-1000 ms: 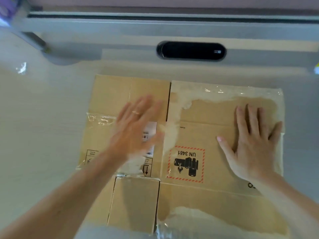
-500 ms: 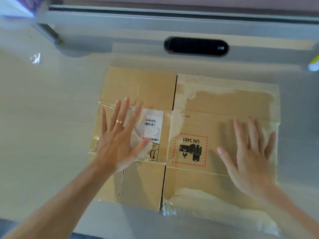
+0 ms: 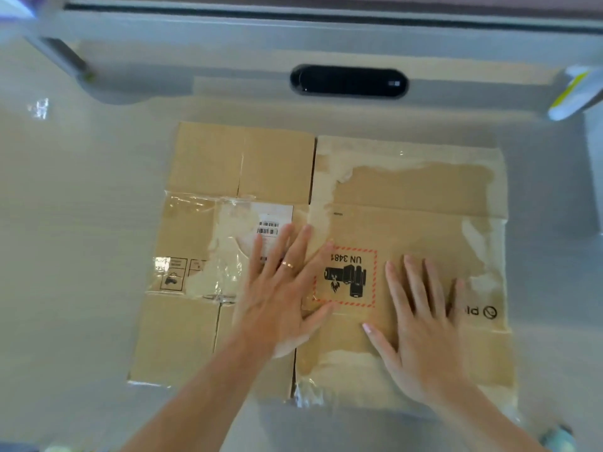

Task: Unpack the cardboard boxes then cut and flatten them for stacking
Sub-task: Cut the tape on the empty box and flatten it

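A flattened brown cardboard box (image 3: 408, 197) lies spread on the pale table, with torn clear tape along its edges. It carries a white barcode label (image 3: 274, 220) and a red-bordered UN 3481 battery mark (image 3: 347, 277). My left hand (image 3: 280, 288), wearing a ring, lies flat with fingers spread across the box's middle crease, partly covering the label. My right hand (image 3: 424, 324) presses flat on the right panel, just right of the battery mark. Neither hand holds anything.
A black oblong device (image 3: 349, 81) lies on the table beyond the box. A white and yellow object (image 3: 571, 93) sits at the far right edge. A grey rail (image 3: 293, 24) runs along the table's back. Bare tabletop (image 3: 71, 239) lies left of the box.
My left hand slid right from the left panel to the middle crease. My right hand moved left and nearer, towards the battery mark. The view shifted slightly.
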### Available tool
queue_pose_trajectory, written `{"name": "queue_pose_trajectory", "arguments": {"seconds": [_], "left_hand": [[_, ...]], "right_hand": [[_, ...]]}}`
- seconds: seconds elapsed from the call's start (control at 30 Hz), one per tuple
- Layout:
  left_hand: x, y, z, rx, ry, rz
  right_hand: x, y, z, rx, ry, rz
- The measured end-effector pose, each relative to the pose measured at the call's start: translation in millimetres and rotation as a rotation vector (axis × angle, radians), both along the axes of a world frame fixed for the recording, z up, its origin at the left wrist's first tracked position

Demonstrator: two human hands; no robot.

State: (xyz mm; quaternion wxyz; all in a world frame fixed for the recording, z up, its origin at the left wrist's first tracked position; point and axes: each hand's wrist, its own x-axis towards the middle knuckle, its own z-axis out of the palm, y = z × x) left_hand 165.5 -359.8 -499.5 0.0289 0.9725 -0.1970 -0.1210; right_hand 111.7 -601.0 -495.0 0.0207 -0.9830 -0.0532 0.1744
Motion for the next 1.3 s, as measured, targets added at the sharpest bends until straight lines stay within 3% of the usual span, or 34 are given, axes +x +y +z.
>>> {"name": "queue_pose_trajectory", "arguments": {"seconds": [0.1,0.17,0.23,0.33,0.4,0.47,0.53,0.67,0.77,0.83,0.9,0.97,1.03,1.13,1.3], "left_hand": [[-22.4,3.5,1.6,-0.025,0.020,0.138],[-44.7,3.8,3.0,-0.055,0.033,0.306],[-60.9,-4.4,8.8,-0.100,0.106,0.527],[-80.6,-23.5,25.0,-0.252,0.224,0.831],[-84.0,-17.4,42.0,-0.425,0.204,0.836],[-53.0,20.1,48.9,-0.522,0.049,0.808],[8.3,67.9,43.2,-0.451,-0.038,0.833],[102.5,121.0,38.1,-0.143,0.150,0.688],[102.6,126.1,41.8,-0.223,0.115,0.714],[84.6,130.9,45.8,-0.331,0.123,0.892],[65.1,139.5,49.5,-0.408,0.202,1.087],[45.1,149.1,56.1,-0.368,0.298,1.143],[23.8,153.8,62.1,-0.424,0.366,1.158],[-15.1,165.8,67.5,-0.742,0.349,1.205],[-69.3,185.2,81.8,-0.992,0.417,1.185]], "right_hand": [[11.8,-5.1,3.7,0.032,-0.015,0.119],[21.6,-3.8,12.7,0.078,-0.064,0.074],[24.0,3.0,20.3,0.161,-0.107,-0.183],[19.4,17.2,18.4,0.283,0.016,-0.564],[16.7,24.4,6.9,0.191,0.027,-0.541],[20.7,27.7,-1.6,0.154,-0.046,-0.435],[26.0,21.7,-6.2,0.120,-0.086,-0.317],[45.6,12.7,-7.2,0.064,-0.054,-0.069],[59.7,16.2,0.1,0.154,-0.052,0.029],[62.4,24.1,11.9,0.338,-0.075,-0.098],[59.5,30.0,21.3,0.574,-0.090,-0.484],[53.2,32.5,25.8,0.667,-0.088,-0.710],[46.8,35.1,28.3,0.715,-0.059,-0.792],[47.3,40.6,36.5,0.713,0.075,-0.873],[58.7,45.9,43.5,0.605,0.320,-0.821]]}}
